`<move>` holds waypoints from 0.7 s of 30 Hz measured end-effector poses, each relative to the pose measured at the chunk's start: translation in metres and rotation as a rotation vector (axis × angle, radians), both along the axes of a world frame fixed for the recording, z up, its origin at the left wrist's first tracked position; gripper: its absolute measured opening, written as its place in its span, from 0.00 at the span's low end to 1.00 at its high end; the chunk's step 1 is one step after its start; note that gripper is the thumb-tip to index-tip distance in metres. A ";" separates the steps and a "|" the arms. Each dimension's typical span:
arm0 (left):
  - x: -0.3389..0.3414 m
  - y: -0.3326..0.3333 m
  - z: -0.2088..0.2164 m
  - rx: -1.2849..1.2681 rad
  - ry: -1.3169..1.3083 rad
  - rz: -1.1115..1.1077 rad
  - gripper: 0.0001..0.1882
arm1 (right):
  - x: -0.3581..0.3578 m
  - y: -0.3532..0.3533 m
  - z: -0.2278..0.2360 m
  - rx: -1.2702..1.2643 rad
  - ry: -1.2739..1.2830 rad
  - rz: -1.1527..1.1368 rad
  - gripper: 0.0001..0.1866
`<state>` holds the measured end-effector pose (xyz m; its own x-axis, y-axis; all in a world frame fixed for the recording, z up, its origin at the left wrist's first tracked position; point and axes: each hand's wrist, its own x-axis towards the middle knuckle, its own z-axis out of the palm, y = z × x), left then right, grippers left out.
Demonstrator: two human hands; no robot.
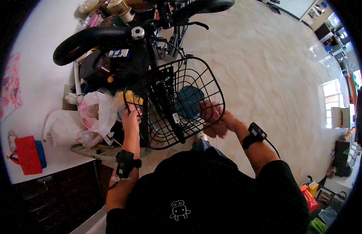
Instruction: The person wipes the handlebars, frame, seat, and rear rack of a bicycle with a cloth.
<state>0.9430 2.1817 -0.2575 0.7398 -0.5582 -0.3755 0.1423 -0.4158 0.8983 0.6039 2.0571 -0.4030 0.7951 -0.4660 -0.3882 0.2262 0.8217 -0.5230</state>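
Head view: black basket (214,74) between left hand (131,120), curled around its rim, and right hand (231,121), closed on pinkish cloth (219,130)

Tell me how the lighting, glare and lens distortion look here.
In the head view, pale glare patches lie on the glossy floor at the right; in the head view, the dark cabinet at lower left sinks into shadow; in the head view, the black basket contrasts clearly with the floor; in the head view, fisheye bending curves outer edges, with black corners.

Here's the left hand (131,116) gripping out front, left forearm (131,142) stretched forward, while the right hand (231,121) angles inward, fingers partly hidden.
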 end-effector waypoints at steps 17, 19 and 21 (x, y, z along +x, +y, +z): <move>0.012 0.007 -0.019 -0.009 0.064 -0.089 0.19 | 0.057 -0.004 -0.051 -0.020 0.078 -0.140 0.26; 0.011 0.002 -0.013 0.012 0.065 -0.112 0.20 | 0.050 -0.001 -0.054 0.099 0.103 -0.064 0.24; 0.014 -0.005 -0.007 0.037 0.061 -0.132 0.23 | 0.051 0.004 -0.069 -0.057 -0.052 -0.185 0.24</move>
<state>0.9567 2.1765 -0.2649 0.6364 -0.6338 -0.4398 0.1381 -0.4672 0.8733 0.6544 2.0610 -0.4722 0.7119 -0.6264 -0.3175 0.3988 0.7327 -0.5514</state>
